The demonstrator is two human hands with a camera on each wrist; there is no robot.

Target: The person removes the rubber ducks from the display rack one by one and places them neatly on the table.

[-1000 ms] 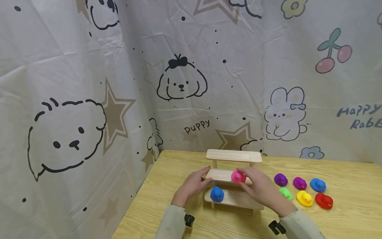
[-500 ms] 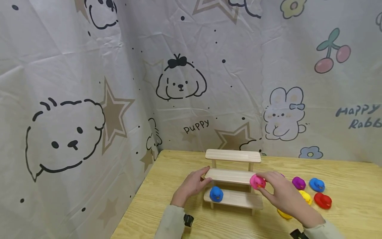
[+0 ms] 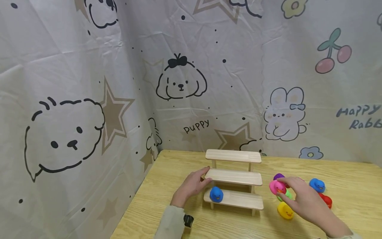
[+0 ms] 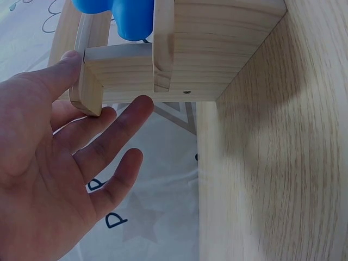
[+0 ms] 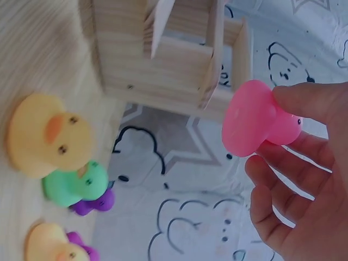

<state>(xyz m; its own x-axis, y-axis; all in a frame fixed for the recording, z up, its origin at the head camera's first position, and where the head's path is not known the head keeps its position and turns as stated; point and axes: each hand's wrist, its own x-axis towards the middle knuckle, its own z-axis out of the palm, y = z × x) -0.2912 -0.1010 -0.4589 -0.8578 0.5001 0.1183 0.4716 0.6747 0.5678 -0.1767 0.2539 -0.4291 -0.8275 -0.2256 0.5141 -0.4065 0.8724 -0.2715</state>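
My right hand (image 3: 305, 199) pinches a pink rubber duck (image 3: 278, 187) between thumb and fingers, off to the right of the small three-tier wooden shelf (image 3: 233, 176). In the right wrist view the pink duck (image 5: 251, 118) shows its flat underside, held clear of the table. With thumb and index finger my left hand (image 3: 192, 184) grips the left end of the middle tier; its other fingers (image 4: 124, 128) extend loosely below the board in the left wrist view. A blue rubber duck (image 3: 216, 194) sits at the left of the lowest tier.
Right of the shelf, several rubber ducks stand on the wooden table (image 3: 146, 212): a yellow duck (image 3: 285, 210), green duck (image 5: 76, 182), purple duck (image 3: 279, 176), blue duck (image 3: 317, 185) and red duck (image 3: 326, 200). My right hand partly hides the group. A printed curtain (image 3: 179, 132) hangs behind.
My right hand has carried the pink duck from the middle tier rightward, away from the shelf and over the duck group. My left hand stays at the middle tier's left end.
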